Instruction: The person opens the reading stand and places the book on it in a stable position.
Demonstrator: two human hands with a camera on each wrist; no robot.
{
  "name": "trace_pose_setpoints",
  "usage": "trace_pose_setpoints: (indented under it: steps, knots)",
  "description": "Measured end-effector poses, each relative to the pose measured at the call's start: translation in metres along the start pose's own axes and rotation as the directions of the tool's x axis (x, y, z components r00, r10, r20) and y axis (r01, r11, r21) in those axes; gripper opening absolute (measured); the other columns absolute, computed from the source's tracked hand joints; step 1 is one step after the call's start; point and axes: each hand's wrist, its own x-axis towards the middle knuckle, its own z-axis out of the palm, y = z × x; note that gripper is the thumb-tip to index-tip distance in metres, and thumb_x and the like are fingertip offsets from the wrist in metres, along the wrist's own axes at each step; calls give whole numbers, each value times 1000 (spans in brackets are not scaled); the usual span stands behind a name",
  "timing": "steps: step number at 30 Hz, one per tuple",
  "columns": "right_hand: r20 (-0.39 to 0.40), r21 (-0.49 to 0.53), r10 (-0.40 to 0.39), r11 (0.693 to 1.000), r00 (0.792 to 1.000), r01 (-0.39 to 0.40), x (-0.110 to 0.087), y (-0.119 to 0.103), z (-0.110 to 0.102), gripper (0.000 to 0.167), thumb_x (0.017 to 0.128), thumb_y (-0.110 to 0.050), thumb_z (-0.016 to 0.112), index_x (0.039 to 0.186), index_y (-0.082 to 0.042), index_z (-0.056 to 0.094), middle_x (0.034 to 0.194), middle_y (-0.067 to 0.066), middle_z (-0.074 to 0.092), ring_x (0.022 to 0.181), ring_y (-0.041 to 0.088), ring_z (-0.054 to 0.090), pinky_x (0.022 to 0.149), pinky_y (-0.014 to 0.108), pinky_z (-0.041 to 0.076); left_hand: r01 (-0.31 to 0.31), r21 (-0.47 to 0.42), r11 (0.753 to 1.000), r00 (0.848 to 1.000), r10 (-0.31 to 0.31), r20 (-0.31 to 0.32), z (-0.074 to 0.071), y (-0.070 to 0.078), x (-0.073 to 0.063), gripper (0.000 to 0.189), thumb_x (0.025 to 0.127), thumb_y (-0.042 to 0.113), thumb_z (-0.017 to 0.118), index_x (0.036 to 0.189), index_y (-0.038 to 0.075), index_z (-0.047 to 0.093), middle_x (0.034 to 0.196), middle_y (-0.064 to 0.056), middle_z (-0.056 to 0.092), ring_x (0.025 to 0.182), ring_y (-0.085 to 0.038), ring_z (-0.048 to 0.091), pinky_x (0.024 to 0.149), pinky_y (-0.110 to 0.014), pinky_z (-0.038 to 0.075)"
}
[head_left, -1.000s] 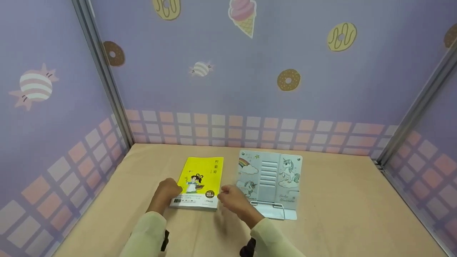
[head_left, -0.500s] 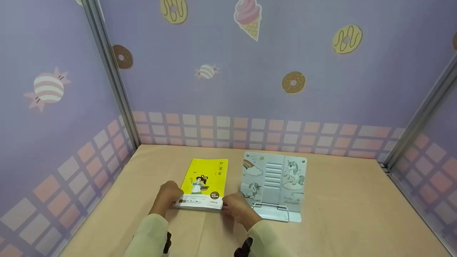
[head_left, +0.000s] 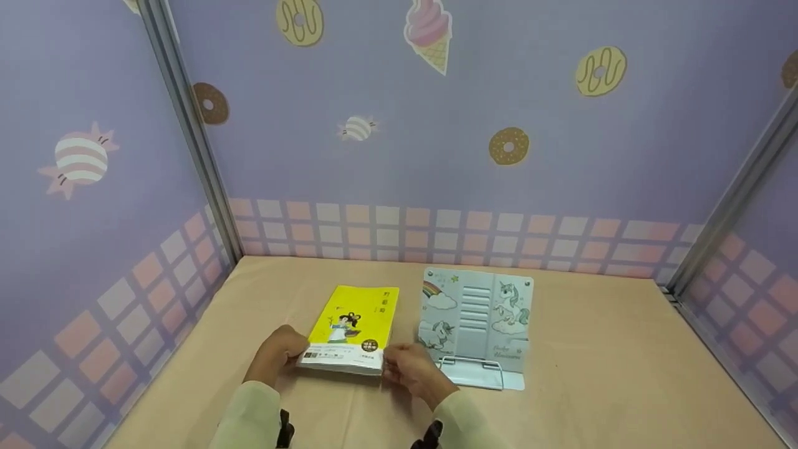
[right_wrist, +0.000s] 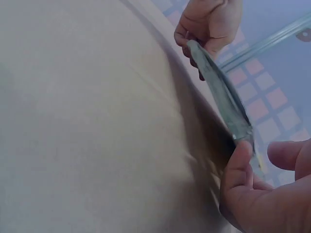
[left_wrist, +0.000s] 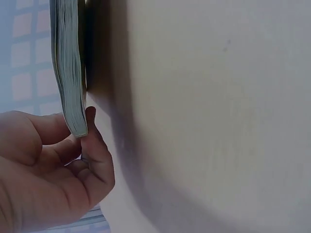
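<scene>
A yellow paperback book (head_left: 355,318) with a cartoon figure and a white lower band is raised at its near edge, tilted above the table. My left hand (head_left: 277,352) pinches its near left corner; in the left wrist view the thumb lies on one face and curled fingers (left_wrist: 99,160) on the other. At the near right corner my right hand (head_left: 414,371) grips the book, with fingers curled beneath it. The right wrist view shows the right thumb (right_wrist: 286,154) on the cover side, seemingly a little apart from it. Page edges (left_wrist: 70,73) show in the left wrist view.
Just right of my right hand stands a pale blue metal book stand (head_left: 477,318) with unicorn prints and a wire holder (head_left: 471,371) at its base. A beige cloth covers the table (head_left: 598,362). Lilac patterned walls (head_left: 399,168) enclose the back and sides.
The right hand has come in against the book's right edge and taken hold of it. The book's near end has risen off the table and shifted slightly toward me.
</scene>
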Motion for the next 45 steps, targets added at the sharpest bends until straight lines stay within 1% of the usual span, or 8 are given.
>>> trace_pose_setpoints:
  steps: [7, 12, 16, 20, 27, 32, 40, 45]
  knots:
    - [-95, -123, -120, 987, 988, 108, -2, 1, 1, 16, 94, -10, 64, 109, -2, 62, 88, 4, 62, 78, 17, 59, 67, 27, 51, -22, -47, 999, 998, 24, 50, 3, -2, 0, 19, 93, 5, 52, 105, -6, 64, 80, -5, 57, 67, -15, 52, 60, -24, 46]
    - [-127, -229, -255, 948, 959, 222, -8, -4, 3, 24, 92, -7, 63, 115, 0, 61, 94, 6, 62, 84, 20, 60, 69, 28, 50, -79, -130, 988, 993, 90, 76, 2, 0, -4, 31, 98, 2, 50, 125, -7, 62, 90, -7, 66, 75, -17, 59, 65, -26, 47]
    - [-149, -329, -396, 884, 906, 333, -15, -11, 4, 27, 91, -5, 64, 116, 1, 60, 92, 7, 62, 77, 16, 58, 63, 25, 49, -124, -240, 963, 989, 141, 53, 2, 4, -5, 37, 97, 1, 52, 133, -3, 59, 99, -9, 72, 81, -18, 65, 67, -29, 49]
    - [-146, -408, -500, 817, 854, 408, -23, -19, 3, 24, 91, -5, 65, 114, -3, 62, 90, 6, 64, 76, 16, 60, 62, 25, 51, -201, -245, 949, 979, 201, -25, 5, 9, -4, 35, 96, 0, 55, 130, -4, 61, 100, -10, 67, 84, -18, 62, 70, -28, 50]
    - [-155, -516, -660, 688, 735, 510, -33, -31, -11, 19, 91, -3, 69, 109, -8, 65, 88, 4, 69, 78, 14, 60, 65, 24, 53, -291, -355, 888, 957, 266, -118, 18, 25, -8, 29, 99, 1, 56, 127, -1, 62, 109, -13, 61, 96, -24, 64, 86, -37, 58]
    - [-188, -540, -696, 663, 693, 519, -36, -42, -35, 19, 93, -6, 69, 112, -11, 67, 92, 3, 71, 78, 14, 60, 67, 25, 51, -342, -429, 836, 940, 309, -145, 29, 46, -19, 25, 101, 2, 56, 124, 2, 63, 114, -15, 59, 101, -27, 67, 88, -38, 60]
    - [-240, -573, -722, 645, 649, 506, -41, -58, -83, 23, 94, -8, 69, 117, -10, 70, 98, 5, 74, 83, 17, 63, 71, 27, 52, -434, -421, 797, 901, 399, -172, 52, 83, -36, 21, 99, 2, 60, 118, 4, 67, 111, -13, 62, 98, -26, 69, 84, -37, 61]
    - [-283, -591, -732, 642, 620, 488, -44, -63, -110, 23, 93, -9, 70, 116, -11, 72, 97, 6, 75, 84, 18, 65, 69, 25, 52, -509, -382, 771, 860, 470, -198, 68, 105, -44, 19, 97, 2, 63, 114, 4, 68, 106, -13, 64, 92, -23, 71, 79, -35, 62]
